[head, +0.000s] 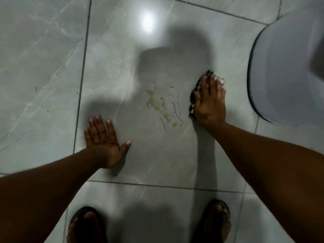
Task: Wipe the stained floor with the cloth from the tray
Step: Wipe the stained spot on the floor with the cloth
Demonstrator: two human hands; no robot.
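Observation:
A yellowish stain (162,106) with thin blue scribble lines marks the grey tiled floor (52,67) at the middle of the view. Just right of it, my right hand (209,102) lies flat on a dark patterned cloth (194,95), pressing it to the tile; only the cloth's left edge and far tip show around my fingers. My left hand (103,141) rests palm down on the floor to the left of the stain, fingers spread, holding nothing. The pale round tray (280,76) sits on the floor at the right edge.
My two feet in dark sandals (216,223) stand at the bottom of the view. Dark grout lines cross the tiles. A bright light reflection (147,21) and my own shadow fall on the floor beyond the stain.

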